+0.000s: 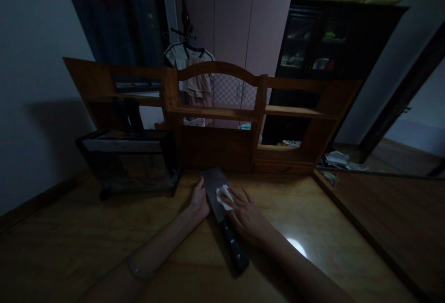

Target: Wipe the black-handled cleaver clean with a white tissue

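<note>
A cleaver (214, 183) with a broad grey blade and a black riveted handle is over the wooden table (167, 256), its handle toward me. My left hand (200, 201) grips the blade along its left side, thumb up near the far end. Pressed to the blade's face is a white tissue (223, 197), under the fingers of my right hand (245, 212). Those fingers lie extended over the tissue and hold it against the metal. Whether the blade rests on the table or is slightly raised, I cannot tell.
A knife block (128, 145) with black-handled knives stands at the left. Behind the table's back edge rises a wooden shelf unit (215, 116). Farther back are a pink wardrobe (231, 29), hanging clothes (189, 57) and a dark cabinet (333, 48). The room is dim.
</note>
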A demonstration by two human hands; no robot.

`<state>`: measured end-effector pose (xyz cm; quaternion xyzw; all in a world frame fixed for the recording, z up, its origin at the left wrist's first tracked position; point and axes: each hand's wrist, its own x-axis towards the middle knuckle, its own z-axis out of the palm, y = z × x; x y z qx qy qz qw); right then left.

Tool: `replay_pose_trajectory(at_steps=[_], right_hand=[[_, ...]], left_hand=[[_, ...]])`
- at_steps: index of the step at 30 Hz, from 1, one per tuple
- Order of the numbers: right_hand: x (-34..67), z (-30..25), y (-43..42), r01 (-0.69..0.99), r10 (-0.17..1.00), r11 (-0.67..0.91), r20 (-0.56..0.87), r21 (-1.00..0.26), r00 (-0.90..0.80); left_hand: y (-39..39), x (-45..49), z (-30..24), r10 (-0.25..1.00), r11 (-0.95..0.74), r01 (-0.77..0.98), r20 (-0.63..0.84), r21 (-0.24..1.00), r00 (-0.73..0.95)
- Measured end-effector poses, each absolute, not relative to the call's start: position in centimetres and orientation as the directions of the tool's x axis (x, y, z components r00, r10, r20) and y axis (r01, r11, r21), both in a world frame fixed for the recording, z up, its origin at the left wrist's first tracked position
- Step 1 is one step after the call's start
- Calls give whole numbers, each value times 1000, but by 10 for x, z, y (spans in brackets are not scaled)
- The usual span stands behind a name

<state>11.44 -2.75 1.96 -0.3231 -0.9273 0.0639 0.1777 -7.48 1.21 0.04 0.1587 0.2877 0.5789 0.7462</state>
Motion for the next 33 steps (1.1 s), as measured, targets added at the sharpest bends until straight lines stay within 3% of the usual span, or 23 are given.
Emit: replay_pose_trajectory(at_steps=[15,20,25,33], right_hand=[[118,12,-20,735,754,645,328,-208,-569],[117,17,-24,625,653,752,378,-212,-657],[113,26,-34,454,504,864,327,-220,-800],[112,21,-31,491,548,834,275,-253,-790]], left_hand=[[14,-78,-7,962,252,-779,-238,574,136],[15,-77,-6,961,255,-769,-240,586,135],[15,-79,-8,951,283,-755,-273,592,142],[17,-78,-9,953,298,-802,-206,518,222]])
